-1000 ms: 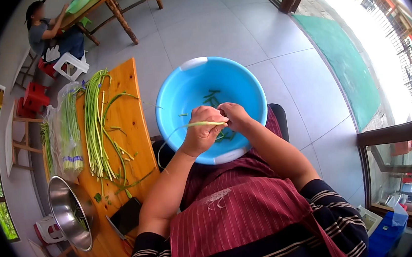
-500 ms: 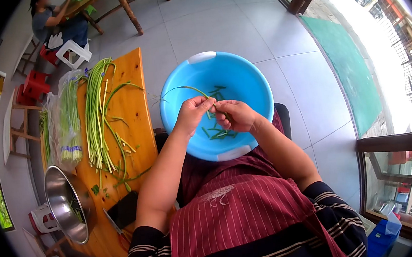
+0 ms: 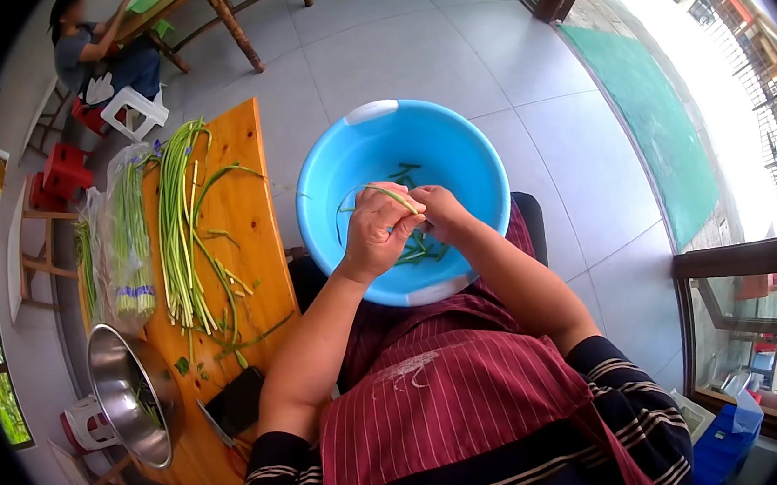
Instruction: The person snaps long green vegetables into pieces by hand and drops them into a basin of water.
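A green garlic scape (image 3: 397, 196) is pinched in my left hand (image 3: 375, 234), and its thin tail curves to the left. Beside it, the closed fingers of my right hand (image 3: 444, 213) meet the scape's near end, with their tips partly hidden. Both hands are over a blue basin (image 3: 315, 156) with white handles. Several short cut pieces of scape (image 3: 419, 251) lie on the basin's bottom. To the left, a loose bunch of long scapes (image 3: 180, 234) rests on a wooden table (image 3: 243, 186).
Bagged scapes (image 3: 130, 230) lie beside the loose bunch. A steel bowl (image 3: 132, 398) tilts at the table's left, near a black object (image 3: 236, 402) and scissors (image 3: 214, 423). Farther back, a person (image 3: 94, 51) sits near a white stool (image 3: 135, 113).
My left hand has turned over so its back faces up, and the hands have drawn closer together. The scape now bends over my left fingers. The view has shifted slightly.
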`<state>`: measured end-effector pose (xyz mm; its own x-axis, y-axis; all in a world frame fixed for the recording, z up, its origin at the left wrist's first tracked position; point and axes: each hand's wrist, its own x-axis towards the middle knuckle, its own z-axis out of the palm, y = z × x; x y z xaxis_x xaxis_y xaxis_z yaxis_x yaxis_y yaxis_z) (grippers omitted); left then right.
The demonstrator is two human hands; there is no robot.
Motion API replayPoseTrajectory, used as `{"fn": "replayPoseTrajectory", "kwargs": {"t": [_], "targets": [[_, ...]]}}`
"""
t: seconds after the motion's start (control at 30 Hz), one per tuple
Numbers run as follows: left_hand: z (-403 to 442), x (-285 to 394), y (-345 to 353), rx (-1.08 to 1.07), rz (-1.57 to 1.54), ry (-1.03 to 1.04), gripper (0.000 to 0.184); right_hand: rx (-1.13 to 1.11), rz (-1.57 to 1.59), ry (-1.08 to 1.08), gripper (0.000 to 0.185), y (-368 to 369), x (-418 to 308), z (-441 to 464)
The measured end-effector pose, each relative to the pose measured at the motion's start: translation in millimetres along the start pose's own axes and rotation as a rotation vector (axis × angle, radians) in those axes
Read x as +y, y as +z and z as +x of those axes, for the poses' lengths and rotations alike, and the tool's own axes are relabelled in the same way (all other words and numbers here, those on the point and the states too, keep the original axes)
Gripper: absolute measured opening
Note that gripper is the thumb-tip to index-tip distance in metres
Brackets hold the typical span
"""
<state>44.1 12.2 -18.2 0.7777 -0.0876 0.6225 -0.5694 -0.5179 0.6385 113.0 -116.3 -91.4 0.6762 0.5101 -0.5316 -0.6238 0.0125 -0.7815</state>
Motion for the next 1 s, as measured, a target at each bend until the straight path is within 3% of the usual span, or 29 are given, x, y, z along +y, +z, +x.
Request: {"fn": "replayPoseTrajectory", "kwargs": {"t": [0.03,0.1,0.13,0.17,0.23,0.3,0.37,0.5,0.57,0.87,1.0], "targets": [[1,-3,0,-0.002,0.0,0.005,0.008,0.039,0.07,0.105,0.014,-1,-4,0],[-5,-14,-2,-0.061,-0.174,-0.394,0.008,-0.03,0.137,0.131,0.014,-4,-5,-5],[-10,-27,-1,-0.021,-0.487,-0.601,0.012,-0.099,0.205,0.16,0.014,-1,-6,-13],[-10,-31,-4,-0.02,-0.488,-0.606,0.012,-0.099,0.205,0.165,0.014,4,-12,-22],[-9,-36,-8,-0.041,-0.621,-0.805,0.015,-0.176,0.221,0.136,0.015,14,-27,-39],[-8,-34,-10,-0.081,-0.656,-0.835,0.017,-0.194,0.242,0.126,0.015,22,-40,-50],[-8,-34,-11,-0.15,-0.831,-1.029,0.019,-0.214,0.266,0.115,0.016,23,-42,-49],[-7,-31,-13,-0.111,-0.807,-0.966,0.02,-0.328,0.264,0.092,0.018,14,-32,-39],[-3,-30,-14,0.205,-0.972,-1.124,0.019,-0.37,0.268,0.091,0.019,14,-30,-39],[-11,-45,-14,0.182,-0.988,-1.046,0.016,-0.396,0.191,0.085,0.016,19,-34,-46],[-11,-42,-12,0.189,-0.948,-1.018,0.016,-0.299,0.088,0.048,0.014,16,-24,-34]]}}
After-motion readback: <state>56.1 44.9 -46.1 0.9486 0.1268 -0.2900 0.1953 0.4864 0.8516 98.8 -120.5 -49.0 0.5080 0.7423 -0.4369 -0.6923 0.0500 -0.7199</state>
